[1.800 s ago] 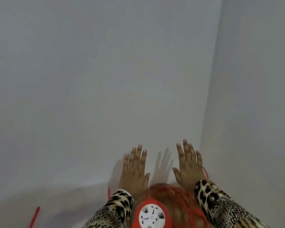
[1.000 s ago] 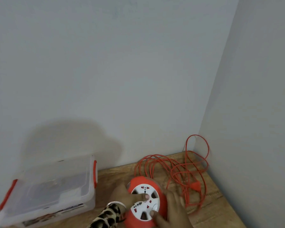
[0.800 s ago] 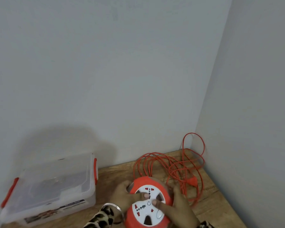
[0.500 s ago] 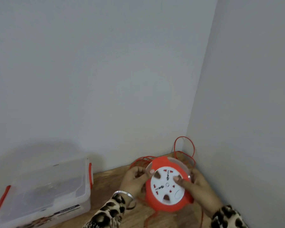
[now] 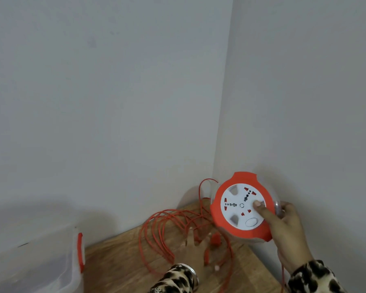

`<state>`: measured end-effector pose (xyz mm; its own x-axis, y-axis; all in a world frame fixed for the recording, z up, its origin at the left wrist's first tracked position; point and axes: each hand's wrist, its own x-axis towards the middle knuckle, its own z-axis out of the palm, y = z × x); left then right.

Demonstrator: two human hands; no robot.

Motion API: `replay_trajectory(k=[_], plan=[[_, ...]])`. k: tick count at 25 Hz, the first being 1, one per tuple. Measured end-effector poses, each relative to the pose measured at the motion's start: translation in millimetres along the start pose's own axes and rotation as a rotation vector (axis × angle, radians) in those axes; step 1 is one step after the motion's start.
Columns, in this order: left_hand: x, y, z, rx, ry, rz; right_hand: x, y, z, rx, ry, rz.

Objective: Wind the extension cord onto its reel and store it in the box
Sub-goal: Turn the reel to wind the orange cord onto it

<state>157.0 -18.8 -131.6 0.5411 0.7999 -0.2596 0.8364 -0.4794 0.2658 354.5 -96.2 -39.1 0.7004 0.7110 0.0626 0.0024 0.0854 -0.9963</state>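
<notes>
Two grey walls met in a corner above the wooden table, where the clear box sat at the left, well apart from the action. Loose loops of orange cord lay unwound on the wood. Half a second earlier both hands had held the reel; now the right hand alone gripped it, raised, thumb on its white face. The left hand, blurred, had dropped onto the cord, its grip impossible to tell. Winding probably came next.

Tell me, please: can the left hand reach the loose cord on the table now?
Probably yes. The left hand, though blurred, is already among the cord loops; the reel is held aside in the right hand.
</notes>
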Motion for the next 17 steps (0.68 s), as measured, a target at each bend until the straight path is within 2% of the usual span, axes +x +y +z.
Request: replay_trajectory(k=[4,7,9,10,13,15,17], plan=[[-10,-3,20,0.05,-0.093,-0.091,-4,7,-1,0.056,-0.049,0.039],[-36,-5,24,0.053,-0.103,-0.202,-13,12,7,0.036,-0.125,0.08],[-63,-13,22,-0.054,-0.107,-0.298,-21,17,16,0.028,-0.2,0.117],[-78,-19,22,-0.118,-0.108,-0.291,-25,19,20,0.024,-0.237,0.128],[-126,-42,0,-0.258,-0.291,-0.29,-41,23,40,-0.014,-0.359,0.157],[-160,-65,-12,-0.403,-0.35,-0.241,-52,26,53,-0.043,-0.451,0.186],[-194,-94,-21,-0.636,-0.371,-0.203,-64,31,69,-0.042,-0.549,0.243]])
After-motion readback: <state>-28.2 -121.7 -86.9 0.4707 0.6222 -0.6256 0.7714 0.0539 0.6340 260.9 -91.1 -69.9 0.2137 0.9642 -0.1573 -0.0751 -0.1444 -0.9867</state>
